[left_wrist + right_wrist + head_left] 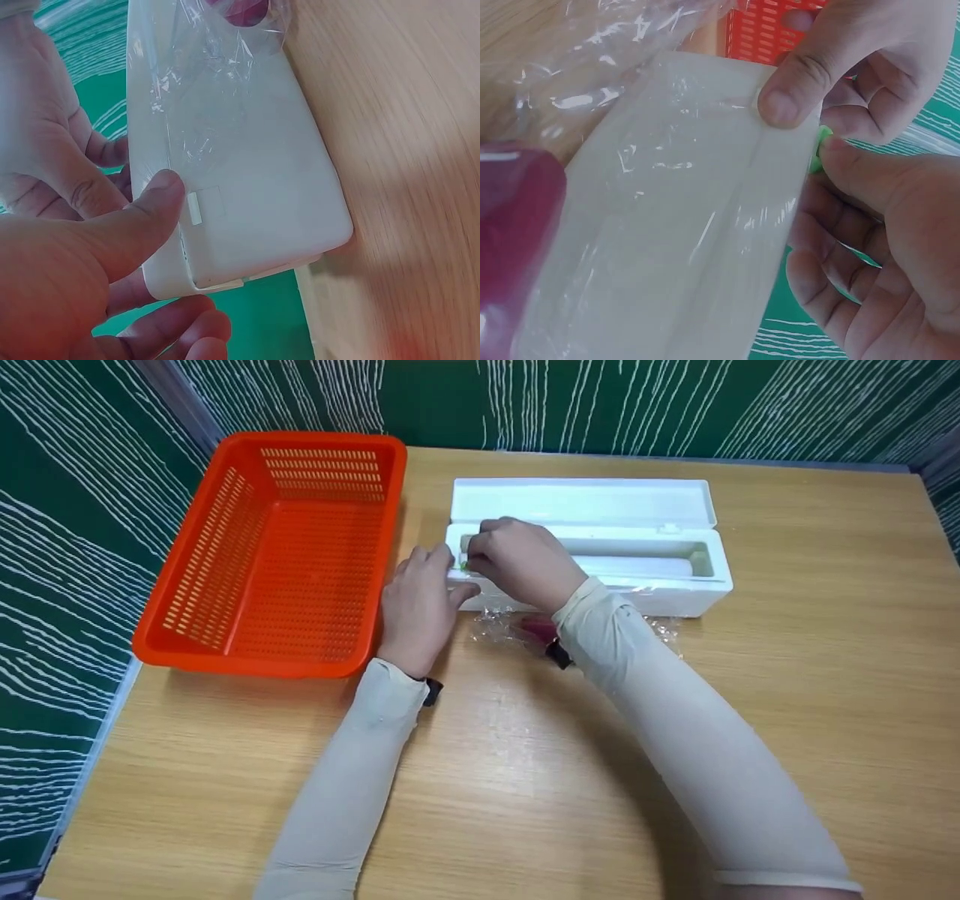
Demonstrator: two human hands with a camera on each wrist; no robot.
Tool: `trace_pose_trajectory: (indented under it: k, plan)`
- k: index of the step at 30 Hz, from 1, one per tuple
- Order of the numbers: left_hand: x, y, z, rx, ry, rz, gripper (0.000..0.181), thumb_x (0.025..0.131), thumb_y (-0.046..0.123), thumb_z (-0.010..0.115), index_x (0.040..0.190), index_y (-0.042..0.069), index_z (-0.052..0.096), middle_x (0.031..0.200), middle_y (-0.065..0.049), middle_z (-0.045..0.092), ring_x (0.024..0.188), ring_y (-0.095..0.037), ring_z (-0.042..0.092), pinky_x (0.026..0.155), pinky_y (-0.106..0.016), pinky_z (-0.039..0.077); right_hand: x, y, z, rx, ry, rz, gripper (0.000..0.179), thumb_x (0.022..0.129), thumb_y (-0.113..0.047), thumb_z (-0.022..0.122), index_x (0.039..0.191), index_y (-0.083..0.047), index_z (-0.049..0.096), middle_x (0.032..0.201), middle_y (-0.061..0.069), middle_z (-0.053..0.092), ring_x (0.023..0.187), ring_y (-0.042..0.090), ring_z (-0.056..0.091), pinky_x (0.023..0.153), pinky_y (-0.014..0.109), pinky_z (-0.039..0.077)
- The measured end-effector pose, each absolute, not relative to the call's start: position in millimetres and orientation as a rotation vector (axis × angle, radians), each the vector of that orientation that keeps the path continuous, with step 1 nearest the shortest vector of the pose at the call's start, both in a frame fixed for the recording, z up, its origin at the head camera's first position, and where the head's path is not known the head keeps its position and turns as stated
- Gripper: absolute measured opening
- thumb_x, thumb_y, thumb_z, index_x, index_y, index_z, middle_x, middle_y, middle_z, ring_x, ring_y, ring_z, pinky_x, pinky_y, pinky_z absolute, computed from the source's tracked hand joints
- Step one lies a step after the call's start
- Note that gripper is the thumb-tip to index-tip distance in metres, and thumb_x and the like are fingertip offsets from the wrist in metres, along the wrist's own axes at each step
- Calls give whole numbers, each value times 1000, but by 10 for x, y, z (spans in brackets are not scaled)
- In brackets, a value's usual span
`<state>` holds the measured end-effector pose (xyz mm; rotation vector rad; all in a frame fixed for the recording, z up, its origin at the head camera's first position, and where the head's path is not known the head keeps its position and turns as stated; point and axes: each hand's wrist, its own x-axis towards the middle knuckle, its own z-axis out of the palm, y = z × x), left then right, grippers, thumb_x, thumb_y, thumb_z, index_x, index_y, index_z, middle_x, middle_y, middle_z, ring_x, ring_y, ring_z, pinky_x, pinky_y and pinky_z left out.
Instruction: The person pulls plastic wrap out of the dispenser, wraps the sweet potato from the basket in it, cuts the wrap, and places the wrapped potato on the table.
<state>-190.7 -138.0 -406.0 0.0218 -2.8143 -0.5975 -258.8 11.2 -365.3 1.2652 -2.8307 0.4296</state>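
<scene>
A long white plastic box (pixel 675 601), like a cling film dispenser, lies across the table with its lid (pixel 585 500) swung back. At its left end, my left hand (pixel 420 615) grips the corner, the thumb on the front face and the fingers round the end. Over the same end, my right hand (pixel 525 559) pinches a small bright green piece (pixel 823 147) at the box's front rim. Clear film (pixel 630 82) hangs crumpled over the front face. A magenta object (pixel 537 628) lies in front of the box amid the film, partly hidden by my right wrist.
An orange-red plastic basket (pixel 390 540) with slotted sides stands left of the box, close beside my left hand. Under everything is a wooden table (pixel 510 780). Green cloth with white lines (pixel 435 405) borders its back and left edges.
</scene>
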Motion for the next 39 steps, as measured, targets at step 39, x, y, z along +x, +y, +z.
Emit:
trace_pose_trajectory:
  k: [39]
  plan:
    - [-1902,-1378,-4075,29,-2809,-577,43,86,42,83,110,11,68,99,-7,60,90,-26,54,69,-37,49,-2640,358,-3648,1230,-2907,465,19,100,-17,70,113,-6,78,103,11,74,92,27,67,90,42,57]
